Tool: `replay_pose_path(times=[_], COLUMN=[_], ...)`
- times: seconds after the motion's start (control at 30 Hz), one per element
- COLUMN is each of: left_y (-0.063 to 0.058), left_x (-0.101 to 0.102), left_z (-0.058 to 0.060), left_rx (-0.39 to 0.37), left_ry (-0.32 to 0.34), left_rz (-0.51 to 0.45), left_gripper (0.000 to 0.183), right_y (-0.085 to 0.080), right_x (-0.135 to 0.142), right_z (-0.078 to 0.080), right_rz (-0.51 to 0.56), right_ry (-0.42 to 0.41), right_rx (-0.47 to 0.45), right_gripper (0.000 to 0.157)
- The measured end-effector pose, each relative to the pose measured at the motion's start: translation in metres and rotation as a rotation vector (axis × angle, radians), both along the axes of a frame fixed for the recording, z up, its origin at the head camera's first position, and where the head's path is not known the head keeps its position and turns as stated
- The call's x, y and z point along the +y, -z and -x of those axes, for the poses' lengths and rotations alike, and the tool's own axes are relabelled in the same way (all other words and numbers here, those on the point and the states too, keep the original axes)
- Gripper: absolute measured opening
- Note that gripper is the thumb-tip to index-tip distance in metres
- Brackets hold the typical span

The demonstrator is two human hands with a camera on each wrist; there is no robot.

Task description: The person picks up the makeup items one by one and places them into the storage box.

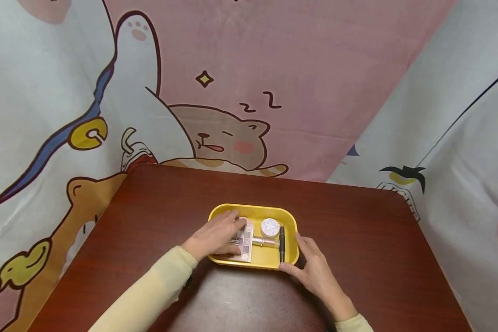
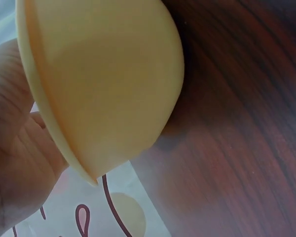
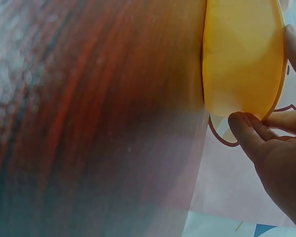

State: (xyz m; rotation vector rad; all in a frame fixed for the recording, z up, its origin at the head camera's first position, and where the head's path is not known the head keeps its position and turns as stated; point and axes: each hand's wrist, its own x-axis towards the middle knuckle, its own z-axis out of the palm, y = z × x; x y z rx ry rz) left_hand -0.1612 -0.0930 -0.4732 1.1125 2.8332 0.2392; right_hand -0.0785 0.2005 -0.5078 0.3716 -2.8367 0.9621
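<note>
A yellow tray stands on the table, holding several cosmetics. My left hand reaches over its left end, thumb and fingers spread above an eyeshadow palette and partly covering it. In the left wrist view the tray's outer wall hides my left fingertips. At the tray's right end, my right hand holds the near corner between thumb and fingers, also seen gripping the yellow wall in the right wrist view. Inside lie a round white compact, a clear-and-silver lipstick tube and a black pen-like stick.
The dark red-brown table extends on both sides of the tray. Behind it hangs a pink and white cartoon cloth, which also runs along the left and right sides.
</note>
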Motion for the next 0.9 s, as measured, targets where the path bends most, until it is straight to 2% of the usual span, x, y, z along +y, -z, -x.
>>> replay_pose_path(times=[0.1,0.23,0.37,0.53,0.7,0.8,0.9], left_y=[-0.002,-0.006,-0.011,-0.017,-0.016,-0.014,-0.011], left_x=[-0.003,-0.011,-0.022,-0.038,-0.051,-0.059,-0.067], left_z=[-0.002,-0.007,-0.013,-0.022,-0.031,-0.037,-0.042], left_rx=[-0.001,0.034,0.090,0.156,0.237,0.261,0.272], left_ry=[-0.023,-0.045,-0.063,-0.105,-0.132,-0.163,-0.197], left_rz=[-0.025,-0.083,-0.146,-0.172,-0.220,-0.225,-0.206], left_gripper=[0.072,0.072,0.068,0.070,0.075,0.080,0.085], right_y=[0.000,0.000,0.000,0.000,-0.005,-0.008,-0.012], right_x=[0.002,0.005,0.007,0.008,0.013,0.019,0.027], right_z=[-0.001,-0.002,-0.004,-0.004,-0.002,-0.001,0.001], right_rz=[-0.005,-0.010,-0.015,-0.034,-0.086,-0.110,-0.123], right_ry=[-0.004,-0.005,-0.004,-0.013,-0.031,-0.044,-0.052], right_rx=[0.011,-0.003,-0.017,-0.010,-0.025,0.009,0.090], right_gripper=[0.096,0.097,0.096,0.097,0.091,0.081,0.074])
